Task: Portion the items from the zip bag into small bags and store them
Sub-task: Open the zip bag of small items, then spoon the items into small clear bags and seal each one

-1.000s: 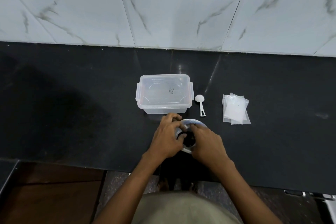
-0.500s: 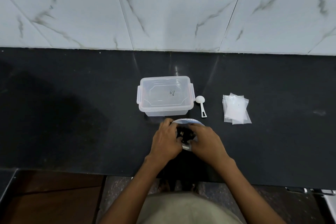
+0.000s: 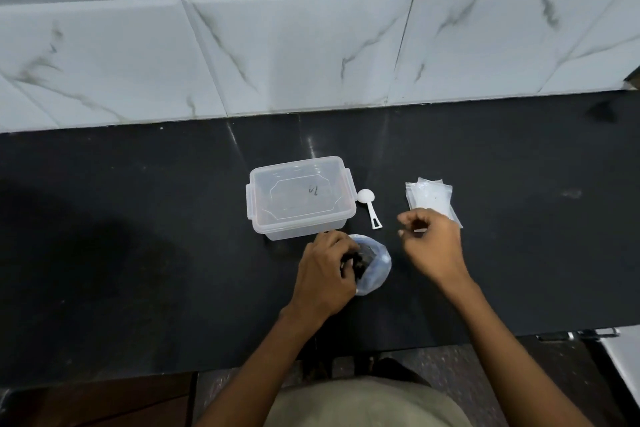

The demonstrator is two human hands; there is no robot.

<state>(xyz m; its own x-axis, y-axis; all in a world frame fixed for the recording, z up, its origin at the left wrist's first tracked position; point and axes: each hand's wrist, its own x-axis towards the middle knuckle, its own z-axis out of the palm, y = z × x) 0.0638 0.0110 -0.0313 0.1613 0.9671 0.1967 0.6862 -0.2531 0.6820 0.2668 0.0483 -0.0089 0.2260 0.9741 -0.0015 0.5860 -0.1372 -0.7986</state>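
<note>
A clear zip bag [image 3: 375, 265] with dark items inside stands open on the black counter near its front edge. My left hand [image 3: 327, 274] grips the bag's left rim, fingers curled over it. My right hand [image 3: 433, 244] hovers to the bag's right, off the bag, fingers loosely curled and holding nothing, just in front of a stack of small clear bags [image 3: 431, 198]. A white plastic scoop [image 3: 370, 206] lies between the stack and a clear lidded plastic box [image 3: 299, 196].
The black counter [image 3: 138, 236] runs to a marble-tiled wall [image 3: 311, 52] at the back. Its front edge is just under my forearms. A metal fitting [image 3: 581, 334] shows at the lower right edge.
My right hand has let go of the zip bag and moved right and up toward the stack of small bags. My left hand still holds the bag's rim.
</note>
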